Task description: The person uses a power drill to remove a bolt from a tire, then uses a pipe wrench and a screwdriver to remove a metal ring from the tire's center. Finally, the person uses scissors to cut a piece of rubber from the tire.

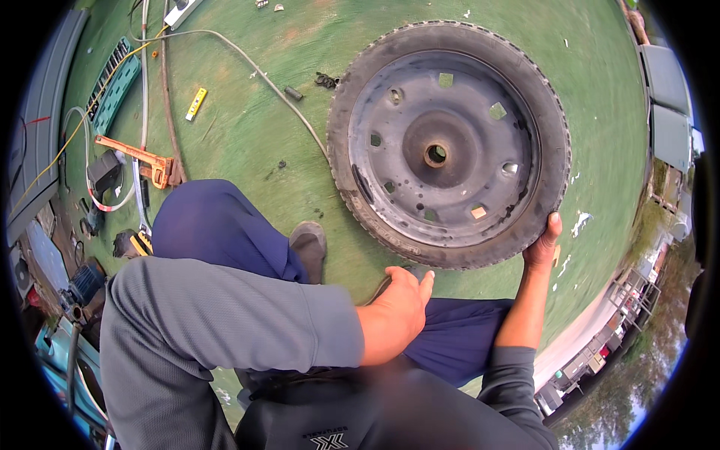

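A black steel wheel rim (420, 120) fitted with a worn tyre (551, 120) is in front of me, its flat face turned up toward me. Through the hub's round hole and several square cutouts the ground or light shows. My right hand (541, 244) grips the tyre's lower right edge, thumb on top and the other fingers hidden beneath. Just below the tyre's near edge is my left hand (397, 311), apart from it, with thumb and finger spread and nothing seen between them. The rest of its fingers are partly hidden.
To the left lie an orange pipe wrench (139, 157), a green socket case (116, 86) and a yellow marked tool (196, 103). A grey cable (247, 64) runs to the tyre from near a white power strip (180, 11). My shoe (308, 251) rests on the green ground.
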A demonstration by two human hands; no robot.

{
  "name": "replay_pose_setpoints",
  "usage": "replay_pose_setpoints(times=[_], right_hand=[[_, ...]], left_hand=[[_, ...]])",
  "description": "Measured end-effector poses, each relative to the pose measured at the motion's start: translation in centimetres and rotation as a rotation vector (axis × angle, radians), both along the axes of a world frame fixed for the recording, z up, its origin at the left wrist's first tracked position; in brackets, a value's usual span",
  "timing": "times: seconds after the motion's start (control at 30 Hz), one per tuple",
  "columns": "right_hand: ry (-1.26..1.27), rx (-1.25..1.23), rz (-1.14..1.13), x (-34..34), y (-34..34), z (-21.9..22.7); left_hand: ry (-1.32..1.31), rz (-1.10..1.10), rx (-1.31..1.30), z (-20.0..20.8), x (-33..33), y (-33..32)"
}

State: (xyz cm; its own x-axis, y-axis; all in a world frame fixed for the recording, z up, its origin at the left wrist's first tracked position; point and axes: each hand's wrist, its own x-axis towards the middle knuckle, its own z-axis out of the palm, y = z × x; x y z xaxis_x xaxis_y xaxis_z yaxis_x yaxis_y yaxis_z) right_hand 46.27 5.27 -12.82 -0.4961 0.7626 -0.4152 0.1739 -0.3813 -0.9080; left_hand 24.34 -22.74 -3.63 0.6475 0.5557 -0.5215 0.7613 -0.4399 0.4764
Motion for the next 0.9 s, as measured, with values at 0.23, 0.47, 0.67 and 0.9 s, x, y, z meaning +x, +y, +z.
replay_pose_setpoints(times=[0.23, 0.47, 0.67, 0.9], right_hand=[[0.031, 0.001, 0.051, 0.7, 0.3, -0.1], [-0.006, -0.050, -0.005, -0.6, -0.4, 1.0], [-0.022, -0.038, 0.014, -0.9, -0.8, 1.5], [-0.032, -0.042, -0.021, -2.3, -1.5, 1.8]], left_hand=[[0.015, -0.023, 0.007, -0.3, 1.1, -0.5], [0.032, -0.073, -0.038, -0.3, 1.1, -0.2], [0.044, -0.001, 0.013, -0.3, 1.7, -1.0], [0.088, -0.042, 0.030, -0.4, 1.9, -1.3]])
